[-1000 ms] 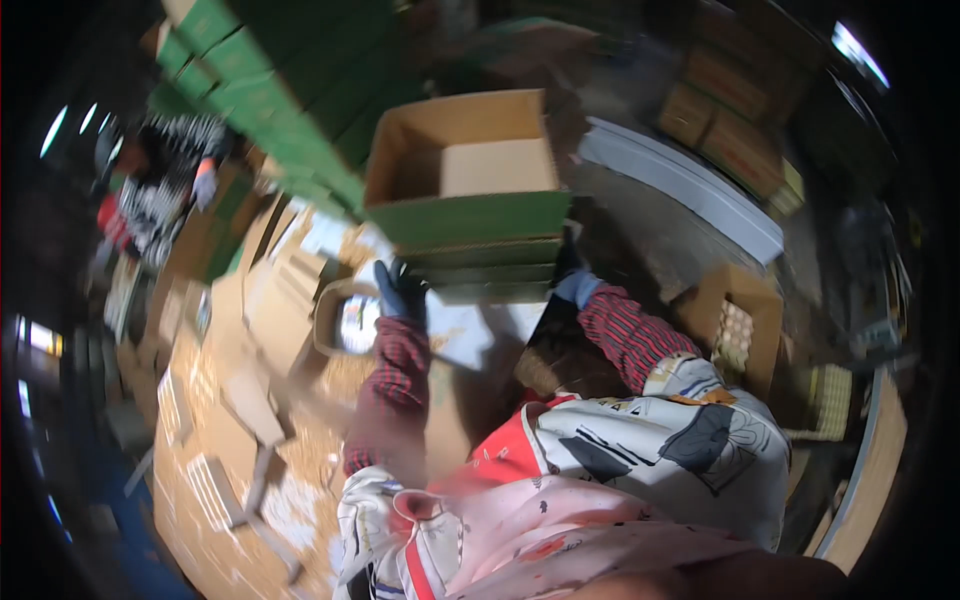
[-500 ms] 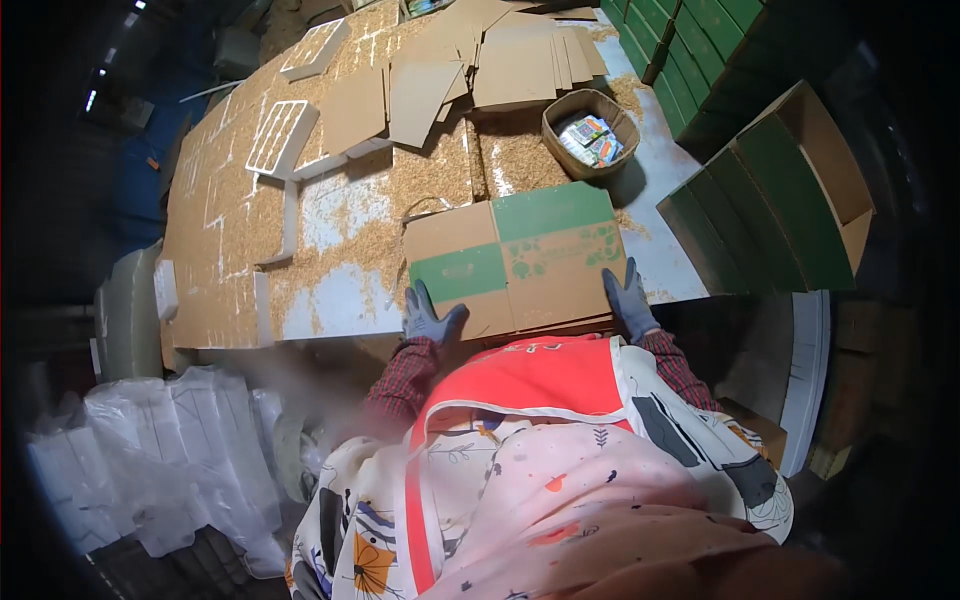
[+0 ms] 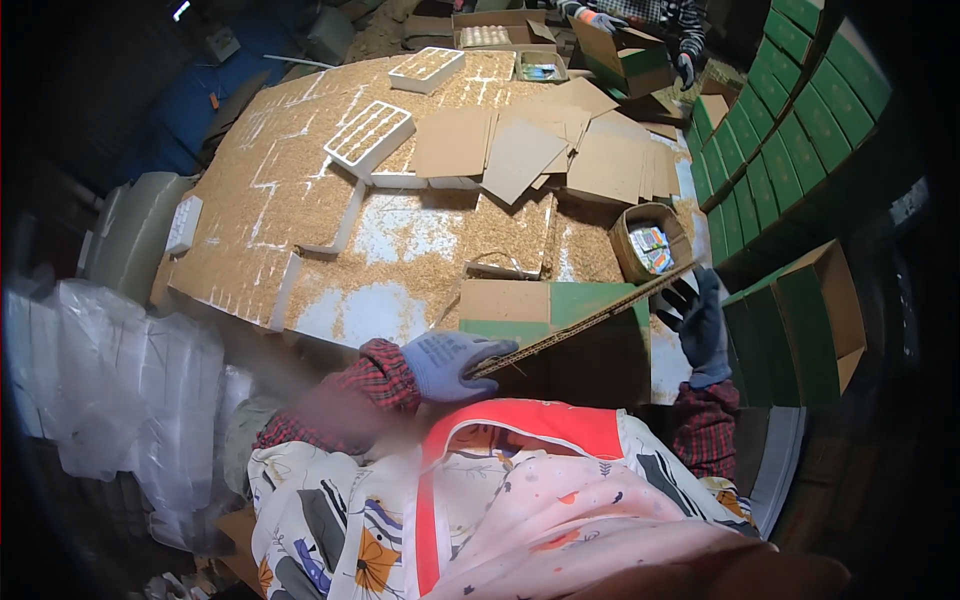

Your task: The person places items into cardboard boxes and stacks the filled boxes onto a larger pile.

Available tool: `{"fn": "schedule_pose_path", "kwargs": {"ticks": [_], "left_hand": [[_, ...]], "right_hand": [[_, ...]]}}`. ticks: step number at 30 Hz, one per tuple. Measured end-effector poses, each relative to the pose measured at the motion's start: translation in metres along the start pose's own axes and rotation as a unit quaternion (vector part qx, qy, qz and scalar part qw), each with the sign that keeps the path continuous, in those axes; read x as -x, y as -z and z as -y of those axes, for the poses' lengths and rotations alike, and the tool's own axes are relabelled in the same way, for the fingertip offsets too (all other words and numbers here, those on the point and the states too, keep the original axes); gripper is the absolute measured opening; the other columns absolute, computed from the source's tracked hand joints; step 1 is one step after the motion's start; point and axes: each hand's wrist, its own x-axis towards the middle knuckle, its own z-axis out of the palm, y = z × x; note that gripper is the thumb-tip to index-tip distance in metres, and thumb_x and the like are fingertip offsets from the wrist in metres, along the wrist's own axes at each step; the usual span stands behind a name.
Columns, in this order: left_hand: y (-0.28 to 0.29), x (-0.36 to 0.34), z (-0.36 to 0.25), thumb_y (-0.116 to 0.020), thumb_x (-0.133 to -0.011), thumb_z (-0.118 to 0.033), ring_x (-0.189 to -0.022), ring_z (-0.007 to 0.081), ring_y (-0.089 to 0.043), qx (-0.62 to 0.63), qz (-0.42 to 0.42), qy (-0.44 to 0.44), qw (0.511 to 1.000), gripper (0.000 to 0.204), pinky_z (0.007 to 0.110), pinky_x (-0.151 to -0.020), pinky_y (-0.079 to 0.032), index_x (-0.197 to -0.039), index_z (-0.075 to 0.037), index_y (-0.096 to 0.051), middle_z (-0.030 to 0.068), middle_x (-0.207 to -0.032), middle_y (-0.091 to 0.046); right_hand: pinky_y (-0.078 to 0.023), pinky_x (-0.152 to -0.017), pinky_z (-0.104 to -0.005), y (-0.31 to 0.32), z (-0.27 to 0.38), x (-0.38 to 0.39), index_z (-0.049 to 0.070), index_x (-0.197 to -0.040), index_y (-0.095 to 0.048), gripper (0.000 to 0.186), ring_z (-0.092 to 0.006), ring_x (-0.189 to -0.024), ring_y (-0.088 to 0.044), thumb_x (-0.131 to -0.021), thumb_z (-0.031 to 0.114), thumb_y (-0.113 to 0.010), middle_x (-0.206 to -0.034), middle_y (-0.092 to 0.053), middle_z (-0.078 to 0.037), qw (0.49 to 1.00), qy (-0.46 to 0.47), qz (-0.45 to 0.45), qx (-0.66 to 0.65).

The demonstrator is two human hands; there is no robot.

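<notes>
A flattened cardboard carton [image 3: 600, 318] is tilted up, so I see it mostly along its long corrugated edge. My left hand [image 3: 450, 365], in a grey work glove, pinches the near left end of that edge. At the other end, my right hand [image 3: 706, 335], gloved too, has its fingers spread beside the edge; any contact there is unclear. Behind the raised edge shows a brown and green cardboard face [image 3: 505, 300]; whether it belongs to the same carton I cannot tell. Beyond the right end stands a round-cornered basket [image 3: 630, 250] with colourful printed packets [image 3: 652, 248].
Husk-covered white trays [image 3: 370, 137] and loose flat cardboard sheets [image 3: 530, 150] cover the table. Green cartons [image 3: 800, 150] are stacked at the right, near an open carton [image 3: 840, 310]. A co-worker's gloved hands [image 3: 603, 22] handle a carton at the back. Plastic-wrapped white stacks [image 3: 130, 370] stand left.
The carton has gone from lying flat to tilted up on edge. My left hand now grips its edge; my right hand has moved up and right. The view has shifted, showing a co-worker.
</notes>
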Motion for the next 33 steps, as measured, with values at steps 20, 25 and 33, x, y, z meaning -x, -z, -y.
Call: {"fn": "schedule_pose_path", "kwargs": {"ticks": [20,25,33], "left_hand": [[-0.029,-0.082,0.0,-0.055,-0.089,-0.034,-0.137,0.0339,-0.026,0.038,-0.482,-0.157,0.861,0.059,0.045,-0.113,-0.019,-0.138,-0.006,-0.04,0.0174,-0.146,-0.031],[-0.059,-0.145,0.035,-0.051,-0.09,-0.043,-0.133,0.0365,-0.03,-0.159,-0.17,-0.263,0.936,0.058,0.052,-0.107,-0.025,-0.135,-0.008,-0.044,0.0147,-0.146,-0.033],[-0.031,-0.139,0.048,-0.047,-0.091,-0.049,-0.114,0.0354,-0.052,0.432,-0.049,-0.087,0.896,0.052,0.043,-0.097,-0.042,-0.117,-0.005,-0.06,0.0157,-0.122,-0.057]], "right_hand": [[-0.041,-0.092,-0.04,-0.082,-0.042,0.008,0.001,-0.113,-0.059,0.038,-0.0342,-0.108,-0.053,-0.085,0.027,-0.063,-0.116,-0.056,-0.021,0.655,0.286,0.276,0.643],[-0.039,-0.1,-0.0351,-0.041,-0.012,0.026,0.004,-0.139,-0.04,0.072,-0.0216,-0.126,-0.044,-0.074,0.009,-0.071,-0.137,-0.045,-0.01,0.955,-0.107,0.252,0.114],[-0.039,-0.099,-0.0326,-0.017,-0.085,0.027,0.0,-0.143,-0.029,0.074,-0.0219,-0.123,-0.042,-0.086,0.027,-0.068,-0.142,-0.036,-0.015,0.965,0.021,0.016,0.26]]}}
